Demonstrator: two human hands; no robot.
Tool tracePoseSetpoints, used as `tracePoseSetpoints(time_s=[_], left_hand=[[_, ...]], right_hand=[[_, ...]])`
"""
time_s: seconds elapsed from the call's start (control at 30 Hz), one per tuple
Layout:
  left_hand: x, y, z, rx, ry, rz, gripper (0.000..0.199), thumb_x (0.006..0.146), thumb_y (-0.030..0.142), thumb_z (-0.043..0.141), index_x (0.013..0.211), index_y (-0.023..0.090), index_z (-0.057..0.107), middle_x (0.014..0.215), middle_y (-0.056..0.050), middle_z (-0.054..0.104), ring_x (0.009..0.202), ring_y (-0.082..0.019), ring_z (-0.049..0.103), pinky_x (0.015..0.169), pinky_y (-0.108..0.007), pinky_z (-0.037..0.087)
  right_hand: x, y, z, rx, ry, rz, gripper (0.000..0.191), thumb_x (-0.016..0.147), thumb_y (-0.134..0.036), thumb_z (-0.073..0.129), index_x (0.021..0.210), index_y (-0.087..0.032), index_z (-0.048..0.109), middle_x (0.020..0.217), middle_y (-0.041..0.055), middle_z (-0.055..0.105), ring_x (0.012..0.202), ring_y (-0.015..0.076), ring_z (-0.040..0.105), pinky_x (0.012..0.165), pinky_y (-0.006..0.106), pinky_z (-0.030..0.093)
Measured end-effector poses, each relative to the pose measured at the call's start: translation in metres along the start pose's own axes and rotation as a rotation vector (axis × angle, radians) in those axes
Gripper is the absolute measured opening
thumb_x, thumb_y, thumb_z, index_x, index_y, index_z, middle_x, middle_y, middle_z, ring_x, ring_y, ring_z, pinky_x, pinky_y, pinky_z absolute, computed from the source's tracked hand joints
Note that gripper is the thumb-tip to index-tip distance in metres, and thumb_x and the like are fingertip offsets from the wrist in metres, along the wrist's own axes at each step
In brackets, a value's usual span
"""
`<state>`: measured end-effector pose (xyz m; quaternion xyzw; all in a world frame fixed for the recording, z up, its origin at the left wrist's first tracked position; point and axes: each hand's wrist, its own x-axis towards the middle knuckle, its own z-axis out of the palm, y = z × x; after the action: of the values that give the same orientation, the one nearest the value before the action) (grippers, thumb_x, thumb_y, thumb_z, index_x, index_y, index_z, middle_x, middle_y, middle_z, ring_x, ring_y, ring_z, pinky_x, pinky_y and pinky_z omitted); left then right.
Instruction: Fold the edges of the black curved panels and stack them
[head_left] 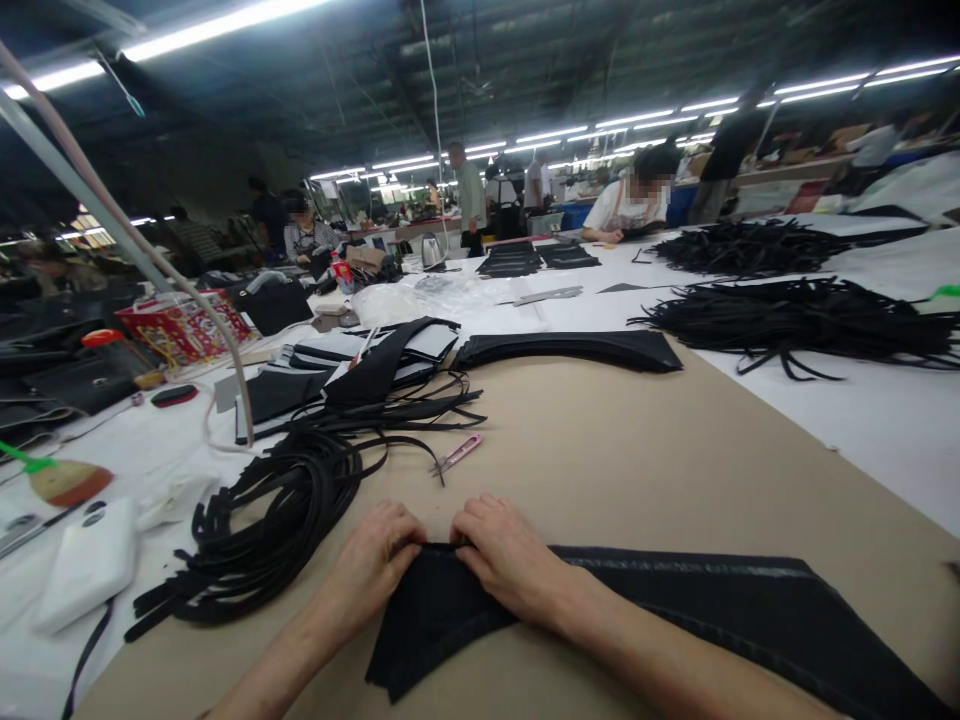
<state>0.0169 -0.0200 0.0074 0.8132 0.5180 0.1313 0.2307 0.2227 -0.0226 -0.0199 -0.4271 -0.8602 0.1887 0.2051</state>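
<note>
A long black panel point(712, 590) lies on the brown board in front of me, with a pale line along its upper edge. Near the panel's left end, my left hand point(379, 550) pinches the top edge between thumb and fingers. Just right of it, my right hand point(502, 550) grips the same edge, its fingers curled over. A short stretch of edge shows between the two hands. Beyond them lie pink-handled snips point(457, 455). A coil of black strips point(285, 525) rests left of my left hand.
Behind the snips are stacked black and grey pieces point(300, 385) and a curved black stack point(570, 350). Piles of black strips point(810, 320) lie at the right. A white device point(90, 565) is at the left. Several people are farther back, one seated across the table point(630, 205).
</note>
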Motion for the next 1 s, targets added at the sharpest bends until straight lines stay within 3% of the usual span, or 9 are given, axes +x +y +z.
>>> tracePoseSetpoints(time_s=[0.27, 0.53, 0.73, 0.9, 1.0], left_hand=[[-0.008, -0.015, 0.009, 0.162, 0.083, 0.241, 0.022, 0.093, 0.017, 0.041, 0.084, 0.02, 0.061, 0.083, -0.003, 0.057, 0.084, -0.018, 0.05, 0.074, -0.031, 0.039], [-0.016, -0.02, 0.014, 0.407, 0.18, 0.492, 0.024, 0.094, 0.013, 0.036, 0.093, 0.017, 0.06, 0.085, -0.004, 0.058, 0.08, -0.019, 0.048, 0.072, -0.034, 0.039], [-0.02, -0.019, 0.021, 0.592, 0.308, 0.624, 0.029, 0.095, 0.014, 0.033, 0.101, 0.012, 0.061, 0.087, -0.006, 0.061, 0.089, -0.021, 0.052, 0.081, -0.035, 0.043], [-0.029, -0.025, 0.019, 0.64, 0.302, 0.633, 0.034, 0.095, 0.011, 0.03, 0.112, 0.012, 0.059, 0.096, -0.007, 0.064, 0.095, -0.021, 0.054, 0.085, -0.035, 0.045], [-0.031, -0.022, 0.017, 0.561, 0.327, 0.526, 0.034, 0.092, 0.008, 0.033, 0.109, 0.015, 0.061, 0.099, -0.006, 0.063, 0.098, -0.022, 0.054, 0.088, -0.037, 0.046]], right_hand=[[-0.009, 0.004, -0.002, -0.08, -0.017, -0.167, 0.016, 0.09, -0.008, 0.048, 0.094, -0.018, 0.061, 0.094, 0.0042, 0.057, 0.09, 0.0172, 0.049, 0.081, 0.028, 0.037], [-0.013, 0.0, 0.002, -0.269, -0.024, -0.238, 0.011, 0.088, -0.008, 0.05, 0.089, -0.016, 0.058, 0.091, 0.005, 0.056, 0.085, 0.0189, 0.045, 0.076, 0.031, 0.034], [-0.016, -0.004, 0.001, -0.373, -0.025, -0.304, 0.007, 0.089, -0.01, 0.053, 0.088, -0.015, 0.057, 0.089, 0.0046, 0.055, 0.083, 0.0198, 0.045, 0.073, 0.032, 0.033], [-0.019, -0.01, -0.003, -0.43, -0.033, -0.328, 0.006, 0.09, -0.01, 0.053, 0.092, -0.014, 0.057, 0.089, 0.005, 0.056, 0.082, 0.0204, 0.045, 0.073, 0.033, 0.035], [-0.019, -0.012, -0.004, -0.436, -0.035, -0.329, 0.006, 0.09, -0.01, 0.054, 0.092, -0.014, 0.058, 0.089, 0.0047, 0.055, 0.082, 0.0203, 0.045, 0.073, 0.033, 0.036]])
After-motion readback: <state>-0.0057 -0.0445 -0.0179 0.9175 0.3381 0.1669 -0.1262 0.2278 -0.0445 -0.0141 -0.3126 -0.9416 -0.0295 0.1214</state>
